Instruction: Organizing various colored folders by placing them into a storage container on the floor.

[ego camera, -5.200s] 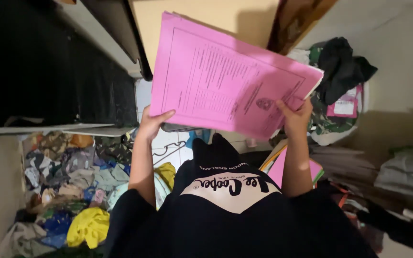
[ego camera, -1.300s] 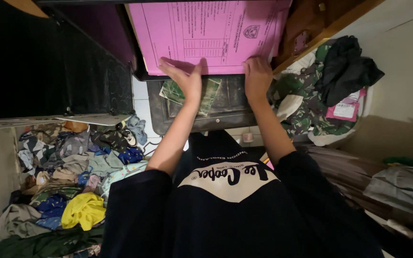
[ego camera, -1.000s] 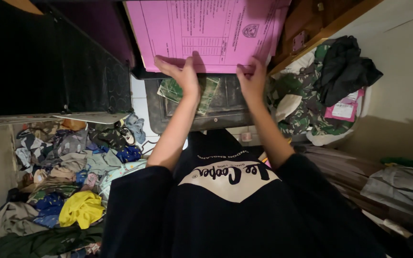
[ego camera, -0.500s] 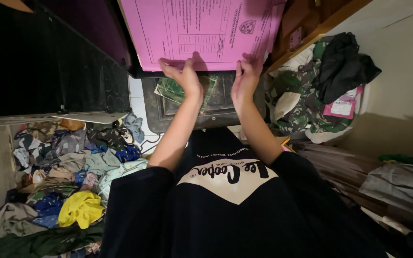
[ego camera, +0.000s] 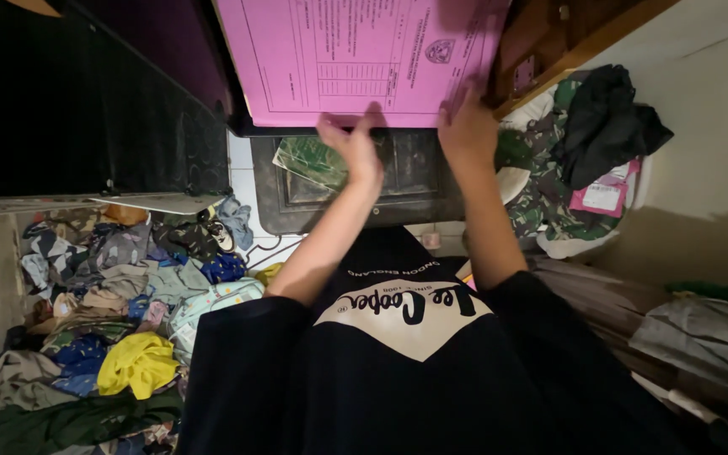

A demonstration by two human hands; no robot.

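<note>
A thick stack of pink printed sheets [ego camera: 355, 59] lies flat in a dark opening at the top of the view. My left hand [ego camera: 351, 145] is just below the stack's front edge, fingers spread, fingertips at the edge. My right hand [ego camera: 468, 125] rests against the stack's front right corner with its fingers laid on the paper. Neither hand closes around anything. Under the stack is a dark panelled box [ego camera: 364, 198] with a green patterned sheet [ego camera: 309, 162] on it.
A dark cabinet door [ego camera: 86, 101] stands open at the left. Loose clothes [ego camera: 128, 303] cover the floor at the lower left. At the right a white basket [ego camera: 638, 181] holds camouflage and black garments and a pink packet [ego camera: 604, 195]. Wooden boards [ego camera: 566, 42] lean beside the stack.
Five seconds ago both hands held the pink stack in the air; it now lies in the opening. Over the last second both hands slid right along its front edge.
</note>
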